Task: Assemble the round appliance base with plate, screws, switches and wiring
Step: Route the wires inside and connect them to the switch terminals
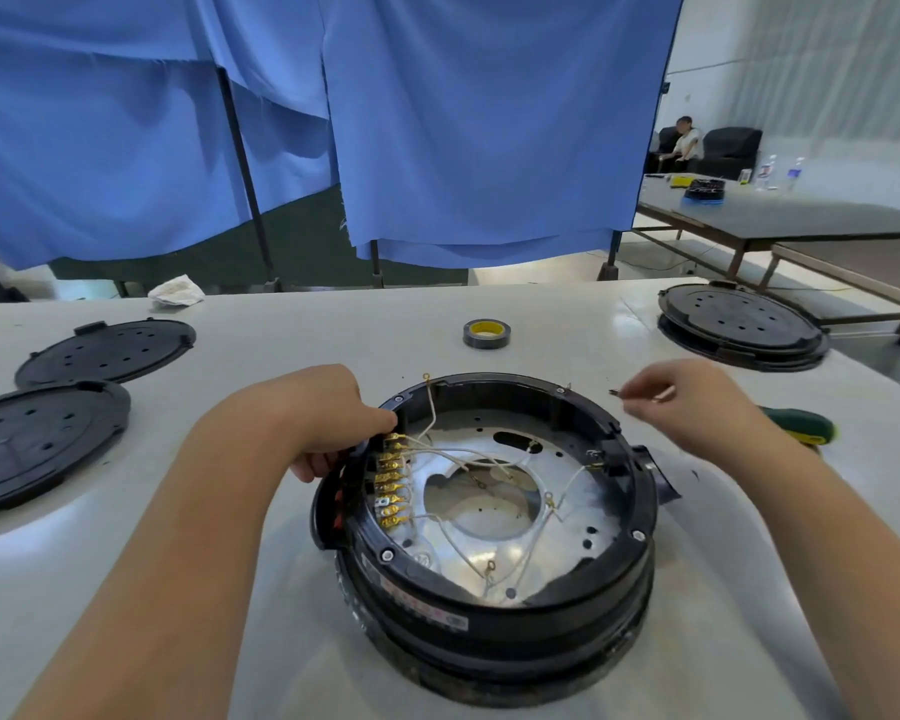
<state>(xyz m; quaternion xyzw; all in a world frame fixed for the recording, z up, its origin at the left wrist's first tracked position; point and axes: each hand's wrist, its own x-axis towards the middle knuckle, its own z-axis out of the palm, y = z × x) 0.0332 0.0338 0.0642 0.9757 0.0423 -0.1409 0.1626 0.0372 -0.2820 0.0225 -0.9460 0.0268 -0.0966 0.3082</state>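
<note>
The round black appliance base (pixel 489 610) lies open on the white table, stacked on another black ring. Inside it a silver metal plate (pixel 583 532) shows, with white wires (pixel 468 454) and a row of gold terminals (pixel 393 480) at the left wall. My left hand (pixel 328 418) grips the base's left rim beside the terminals. My right hand (pixel 692 402) hovers to the right of the base and pinches a small screw (pixel 615 392) between its fingertips.
A roll of black tape (pixel 486 333) stands behind the base. Two black cover plates (pixel 105 350) lie at the left, another stack (pixel 741 324) at the back right. A green-handled screwdriver (pixel 801 426) lies under my right wrist. Blue curtains hang behind the table.
</note>
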